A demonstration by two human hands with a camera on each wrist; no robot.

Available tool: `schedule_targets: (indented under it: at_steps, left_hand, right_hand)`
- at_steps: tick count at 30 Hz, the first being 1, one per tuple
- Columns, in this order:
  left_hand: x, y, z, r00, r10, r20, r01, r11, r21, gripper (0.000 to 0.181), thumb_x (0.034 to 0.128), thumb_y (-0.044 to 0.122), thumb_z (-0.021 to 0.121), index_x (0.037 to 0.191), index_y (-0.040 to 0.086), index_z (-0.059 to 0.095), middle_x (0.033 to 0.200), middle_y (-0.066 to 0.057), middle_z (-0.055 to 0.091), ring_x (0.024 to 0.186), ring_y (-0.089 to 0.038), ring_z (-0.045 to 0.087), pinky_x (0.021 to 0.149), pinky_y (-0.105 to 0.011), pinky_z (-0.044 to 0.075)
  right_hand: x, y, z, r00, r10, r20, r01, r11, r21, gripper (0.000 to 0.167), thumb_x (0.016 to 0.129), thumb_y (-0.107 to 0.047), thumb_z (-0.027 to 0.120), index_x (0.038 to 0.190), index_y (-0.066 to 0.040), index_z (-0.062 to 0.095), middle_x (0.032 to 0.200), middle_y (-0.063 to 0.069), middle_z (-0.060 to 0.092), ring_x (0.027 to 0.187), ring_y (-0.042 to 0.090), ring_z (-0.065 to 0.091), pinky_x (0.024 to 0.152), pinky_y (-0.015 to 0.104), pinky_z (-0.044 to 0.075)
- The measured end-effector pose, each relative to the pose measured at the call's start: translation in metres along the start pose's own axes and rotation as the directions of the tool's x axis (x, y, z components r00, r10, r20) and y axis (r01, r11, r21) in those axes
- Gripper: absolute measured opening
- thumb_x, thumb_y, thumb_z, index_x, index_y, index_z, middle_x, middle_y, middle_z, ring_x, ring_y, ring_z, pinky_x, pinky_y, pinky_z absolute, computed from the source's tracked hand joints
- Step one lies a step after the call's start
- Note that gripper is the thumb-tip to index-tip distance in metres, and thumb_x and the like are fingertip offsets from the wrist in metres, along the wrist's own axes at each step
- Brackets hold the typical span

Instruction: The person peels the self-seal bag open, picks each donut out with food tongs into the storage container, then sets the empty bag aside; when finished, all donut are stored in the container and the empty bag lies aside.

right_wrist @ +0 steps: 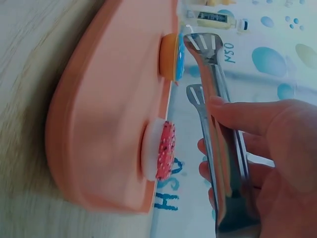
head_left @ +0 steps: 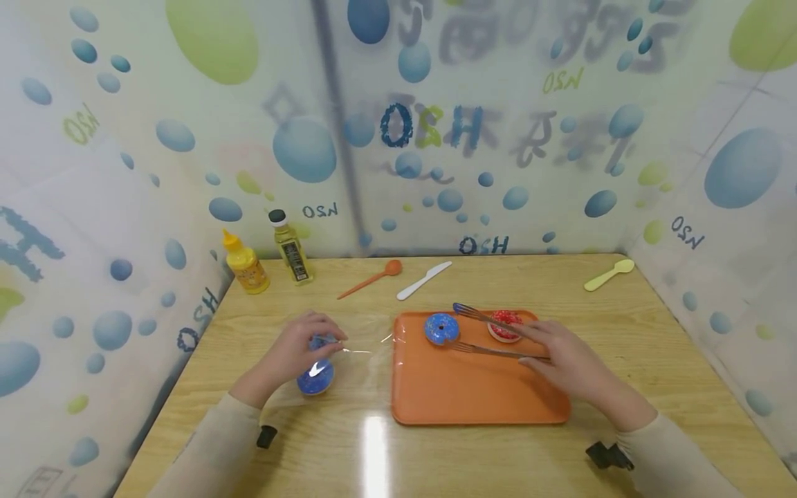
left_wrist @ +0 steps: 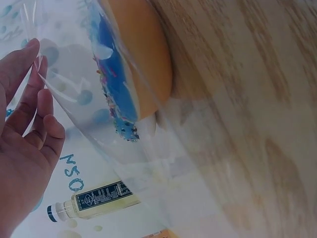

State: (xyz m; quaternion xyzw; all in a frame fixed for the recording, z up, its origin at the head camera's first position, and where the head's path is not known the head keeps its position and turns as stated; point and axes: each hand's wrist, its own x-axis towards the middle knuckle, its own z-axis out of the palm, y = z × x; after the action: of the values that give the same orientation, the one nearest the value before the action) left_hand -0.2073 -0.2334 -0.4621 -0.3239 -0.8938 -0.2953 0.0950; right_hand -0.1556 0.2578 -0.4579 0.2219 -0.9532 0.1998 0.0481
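My left hand [head_left: 305, 349] pinches the edge of a clear plastic bag [left_wrist: 74, 106] between thumb and fingertips. Inside or behind the film lies a toy doughnut [left_wrist: 116, 74] with blue icing and sprinkles. The head view shows a blue doughnut [head_left: 315, 377] below that hand and more blue partly hidden under its fingers. My right hand [head_left: 563, 356] grips metal tongs [right_wrist: 225, 144], whose arms stand apart over an orange tray [head_left: 473, 401]. Their slotted tips are close to a blue doughnut [head_left: 441, 328] on the tray; contact cannot be told. A red-iced doughnut [right_wrist: 166, 151] sits beside it.
Along the table's back are a yellow squeeze bottle [head_left: 248, 266], an oil bottle [head_left: 292, 252], an orange spoon [head_left: 373, 278], a white knife [head_left: 423, 281] and, far right, a light green spoon [head_left: 609, 275]. Patterned walls [head_left: 398, 207] enclose the table's back and sides.
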Motion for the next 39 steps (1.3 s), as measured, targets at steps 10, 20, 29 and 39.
schedule_targets:
  at_steps: [10, 20, 29, 39]
  left_hand:
    - [-0.001, -0.001, -0.001, 1.000, -0.017, 0.003, 0.017, 1.000, -0.007, 0.016, 0.0865, 0.013, 0.084, 0.100, 0.020, 0.079, 0.101, 0.009, 0.074, 0.096, -0.013, 0.061, 0.081, -0.040, 0.053]
    - [0.000, -0.002, -0.002, 1.000, 0.012, -0.022, -0.013, 0.999, -0.037, 0.016, 0.0871, 0.012, 0.084, 0.098, 0.023, 0.079, 0.099, 0.008, 0.075, 0.095, -0.013, 0.061, 0.078, -0.039, 0.052]
    - [-0.003, -0.002, -0.003, 1.000, 0.008, -0.028, -0.009, 0.999, -0.041, 0.016, 0.0876, 0.013, 0.083, 0.099, 0.022, 0.079, 0.100, 0.009, 0.075, 0.092, -0.013, 0.060, 0.071, -0.035, 0.050]
    - [0.000, 0.000, -0.004, 1.000, 0.000, -0.021, -0.001, 0.999, -0.035, 0.013, 0.0883, 0.013, 0.083, 0.099, 0.019, 0.080, 0.100, 0.008, 0.074, 0.089, -0.017, 0.060, 0.069, -0.032, 0.046]
  right_hand:
    - [0.012, -0.034, 0.011, 0.992, -0.115, -0.053, 0.115, 0.993, -0.004, 0.048, 0.091, -0.021, 0.081, 0.137, -0.014, 0.068, 0.128, 0.012, 0.070, 0.115, 0.032, 0.067, 0.091, 0.051, 0.058]
    - [0.037, -0.068, 0.031, 0.974, -0.226, 0.015, 0.227, 0.969, -0.094, 0.046, 0.094, -0.026, 0.078, 0.139, -0.021, 0.067, 0.128, 0.002, 0.070, 0.115, 0.023, 0.067, 0.097, 0.047, 0.056]
    - [0.062, -0.083, 0.050, 0.947, -0.315, 0.063, 0.318, 0.948, -0.026, 0.047, 0.096, -0.026, 0.076, 0.140, -0.016, 0.065, 0.135, 0.002, 0.067, 0.125, 0.024, 0.063, 0.104, 0.049, 0.051]
    - [0.089, -0.098, 0.068, 0.924, -0.357, 0.135, 0.361, 0.932, -0.006, 0.050, 0.098, -0.029, 0.073, 0.146, -0.024, 0.060, 0.137, -0.003, 0.065, 0.127, 0.020, 0.059, 0.107, 0.042, 0.051]
